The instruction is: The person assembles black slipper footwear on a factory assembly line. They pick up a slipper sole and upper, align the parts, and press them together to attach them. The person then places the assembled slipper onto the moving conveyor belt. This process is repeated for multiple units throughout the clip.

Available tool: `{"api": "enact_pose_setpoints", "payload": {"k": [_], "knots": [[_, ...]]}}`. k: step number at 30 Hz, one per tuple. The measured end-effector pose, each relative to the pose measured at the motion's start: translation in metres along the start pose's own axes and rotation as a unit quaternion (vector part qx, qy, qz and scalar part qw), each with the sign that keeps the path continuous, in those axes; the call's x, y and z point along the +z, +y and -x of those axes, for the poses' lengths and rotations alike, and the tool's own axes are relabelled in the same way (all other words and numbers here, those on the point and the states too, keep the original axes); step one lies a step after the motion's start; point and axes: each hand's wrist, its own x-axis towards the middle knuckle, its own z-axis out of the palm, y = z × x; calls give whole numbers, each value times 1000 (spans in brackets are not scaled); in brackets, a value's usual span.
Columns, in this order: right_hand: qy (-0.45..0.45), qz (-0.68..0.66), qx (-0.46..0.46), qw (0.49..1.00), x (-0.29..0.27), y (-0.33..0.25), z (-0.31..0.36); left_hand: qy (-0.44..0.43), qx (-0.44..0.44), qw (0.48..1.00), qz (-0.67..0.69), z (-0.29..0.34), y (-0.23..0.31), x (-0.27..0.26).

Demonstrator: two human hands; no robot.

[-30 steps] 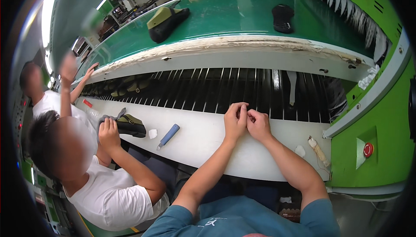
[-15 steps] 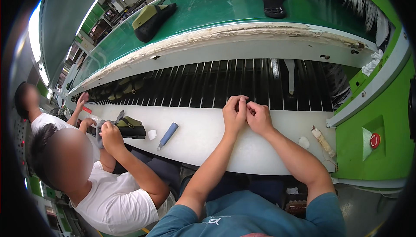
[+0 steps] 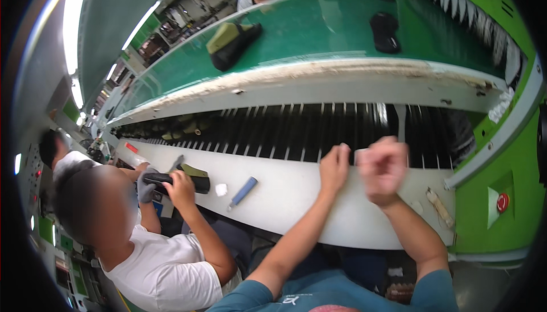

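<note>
My left hand point(image 3: 334, 168) is raised at the far edge of the white worktop point(image 3: 296, 204), its fingers bent and pressed together. Whatever they may hold is hidden. Just right of it and apart from it, my right hand point(image 3: 384, 169) is lifted higher, smeared by motion. Its fingers look curled, but I cannot make out anything in them. Left of my hands lies a knife-like tool with a blue handle point(image 3: 245, 191), beside a small white block point(image 3: 221, 189). A worn, tape-wrapped stick point(image 3: 440, 206) lies near the worktop's right end.
A dark slatted conveyor point(image 3: 273, 129) runs beyond the worktop. Above it, a green belt point(image 3: 319, 35) carries an olive-and-black shoe point(image 3: 232, 44) and a black sole point(image 3: 386, 31). To my left a co-worker point(image 3: 154, 255) handles a dark shoe point(image 3: 196, 180). A red button point(image 3: 502, 202) sits on the green machine.
My hands, together before, have moved apart; the right one has risen and moved right. The view has shifted. The co-worker beside me has turned the shoe in their hands.
</note>
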Motion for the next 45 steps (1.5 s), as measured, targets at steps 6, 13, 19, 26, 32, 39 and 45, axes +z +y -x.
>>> {"api": "enact_pose_setpoints", "payload": {"k": [6,13,19,26,32,39,45], "knots": [[-100,-285,-129,945,82,-123,-148,2,17,1000,-22,10,29,13],[-389,-145,6,910,151,-51,-30,-57,53,996,-37,-2,2,-1],[-268,96,12,959,41,55,46,-83,83,984,130,2,-21,11],[-188,206,62,958,-34,72,66,-101,67,989,-84,4,8,-4],[-155,201,79,964,-30,84,72,-91,88,988,-93,2,2,-5],[-139,190,104,966,-34,92,72,-86,88,991,-57,0,10,-6],[-143,186,130,963,-35,96,72,-89,76,992,-52,-2,14,-5]]}}
